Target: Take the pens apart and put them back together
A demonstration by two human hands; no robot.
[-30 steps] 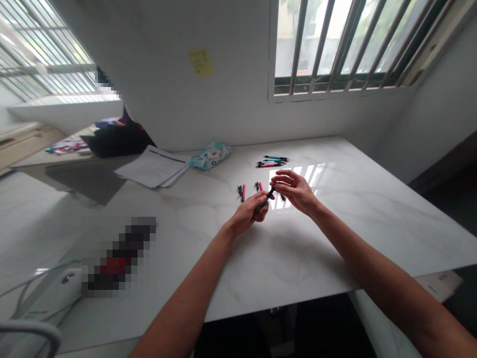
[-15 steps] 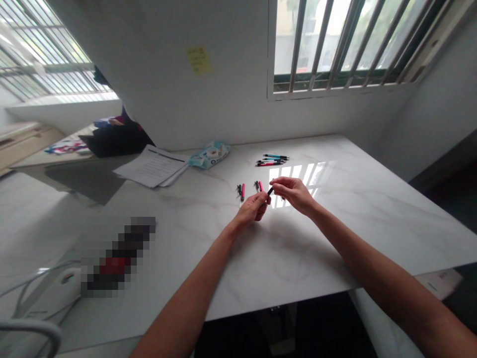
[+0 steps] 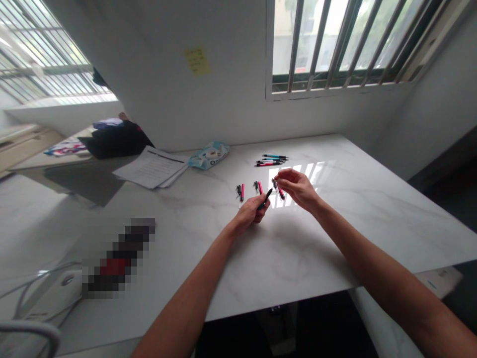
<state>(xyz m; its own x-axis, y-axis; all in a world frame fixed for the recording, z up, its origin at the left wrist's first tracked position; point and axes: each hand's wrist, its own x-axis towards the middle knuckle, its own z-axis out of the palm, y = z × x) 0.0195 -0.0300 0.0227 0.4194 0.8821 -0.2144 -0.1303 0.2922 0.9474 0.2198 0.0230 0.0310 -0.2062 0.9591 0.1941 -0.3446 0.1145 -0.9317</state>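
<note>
A white marble table stretched beneath a barred window, papers and a wipes packet near its far edge. The left hand was closed round a dark pen barrel, held tilted above the tabletop. The right hand pinched a small pen part just beside it. Assembled pens lay beyond, pink pen pieces close by.

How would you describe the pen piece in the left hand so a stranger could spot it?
On the white marble table, below the barred window, the left hand pinches a dark pen piece. Unlike the pink pieces lying flat nearby, it is dark with blue and held tilted off the surface.
</note>
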